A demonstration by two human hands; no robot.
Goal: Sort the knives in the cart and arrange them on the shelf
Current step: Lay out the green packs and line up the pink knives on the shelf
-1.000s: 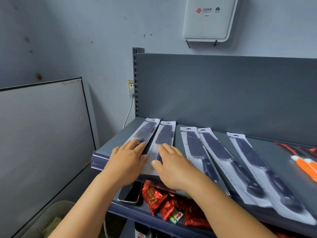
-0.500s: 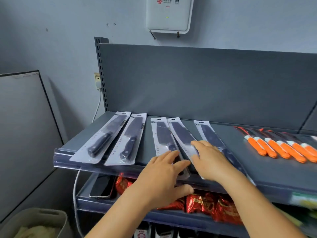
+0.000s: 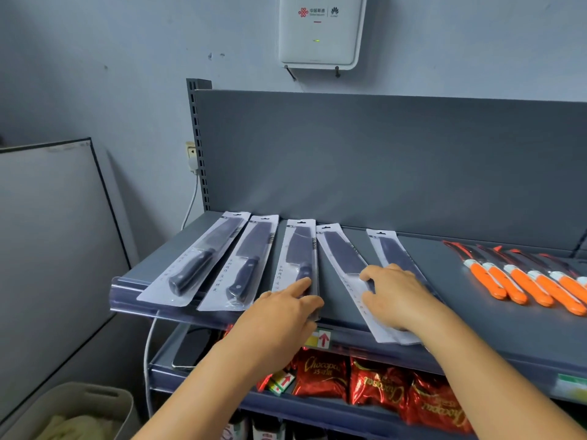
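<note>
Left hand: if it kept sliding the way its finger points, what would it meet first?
Probably the dark handle of the third packaged knife, under the left hand's fingertip; beyond it, the shelf's back panel.

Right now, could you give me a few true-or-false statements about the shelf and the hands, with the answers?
1. Five packaged black-handled knives lie on the top shelf. True.
2. The left hand rests on the leftmost pack. False: it touches the third pack from the left.
3. The orange-handled knives lie to the right of the packs. True.
4. The right hand is lifting a pack clear of the shelf. False: it presses on the two right-hand packs, which lie flat.
5. Red snack bags sit on the shelf below. True.
</note>
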